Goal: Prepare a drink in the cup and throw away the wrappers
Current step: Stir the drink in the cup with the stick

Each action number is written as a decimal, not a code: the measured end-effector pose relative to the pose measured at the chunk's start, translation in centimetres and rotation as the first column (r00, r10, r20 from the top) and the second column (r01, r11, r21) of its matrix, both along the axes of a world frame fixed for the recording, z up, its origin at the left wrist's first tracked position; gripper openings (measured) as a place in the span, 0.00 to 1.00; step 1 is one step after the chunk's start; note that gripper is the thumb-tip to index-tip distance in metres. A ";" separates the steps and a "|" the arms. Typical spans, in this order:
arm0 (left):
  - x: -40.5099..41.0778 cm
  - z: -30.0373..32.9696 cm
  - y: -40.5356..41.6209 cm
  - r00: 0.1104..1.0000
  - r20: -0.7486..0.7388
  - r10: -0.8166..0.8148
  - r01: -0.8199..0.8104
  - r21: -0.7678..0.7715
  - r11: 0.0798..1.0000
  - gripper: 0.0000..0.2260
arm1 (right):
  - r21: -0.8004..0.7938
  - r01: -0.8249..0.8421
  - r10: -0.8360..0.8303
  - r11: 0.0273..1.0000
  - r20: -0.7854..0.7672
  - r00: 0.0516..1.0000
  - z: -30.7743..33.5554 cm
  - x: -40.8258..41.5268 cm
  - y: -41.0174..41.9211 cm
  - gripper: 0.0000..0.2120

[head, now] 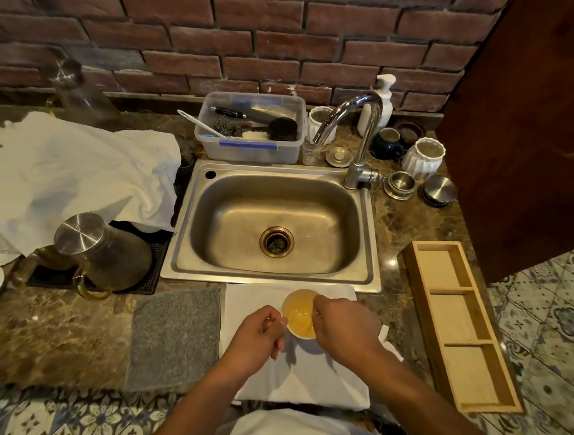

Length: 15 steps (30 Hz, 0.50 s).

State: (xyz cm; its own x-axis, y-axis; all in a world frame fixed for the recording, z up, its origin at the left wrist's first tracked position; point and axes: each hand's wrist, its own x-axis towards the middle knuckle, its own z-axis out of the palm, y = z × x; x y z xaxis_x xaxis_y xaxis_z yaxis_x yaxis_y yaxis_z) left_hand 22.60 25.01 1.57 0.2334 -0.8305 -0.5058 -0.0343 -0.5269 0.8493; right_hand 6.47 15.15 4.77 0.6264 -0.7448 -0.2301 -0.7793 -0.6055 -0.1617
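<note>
Left hand (258, 335) curls against the small white cup of yellow drink (300, 313) at the counter's front edge, right hand (342, 324) pinching something hidden above it: I'd stir gently.

A white cup (300, 313) of yellow liquid is sitting on a white cloth (304, 373) just in front of the steel sink (275, 223). The left hand (258, 335) is curling against the cup's near-left side, and the right hand (342, 326) is reaching over its rim with pinched fingers, though what they are pinching is too small to tell. A lidded jug (104, 254) is standing to the left, and a wooden tray (459, 323) is lying to the right.
</note>
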 end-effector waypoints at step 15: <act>-0.2 0.3 0.2 1.000 -0.011 0.022 -0.022 0.026 0.999 0.10 | -0.080 -0.019 0.024 0.997 0.063 0.998 0.0 0.1 -1.1 0.10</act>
State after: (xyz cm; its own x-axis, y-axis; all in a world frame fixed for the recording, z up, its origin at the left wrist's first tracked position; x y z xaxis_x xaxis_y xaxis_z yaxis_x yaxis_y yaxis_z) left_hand 22.36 25.23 1.90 0.2457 -0.8120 -0.5294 -0.0134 -0.5490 0.8357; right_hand 6.56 14.01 4.72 0.6541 -0.7452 -0.1298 -0.7555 -0.6350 -0.1613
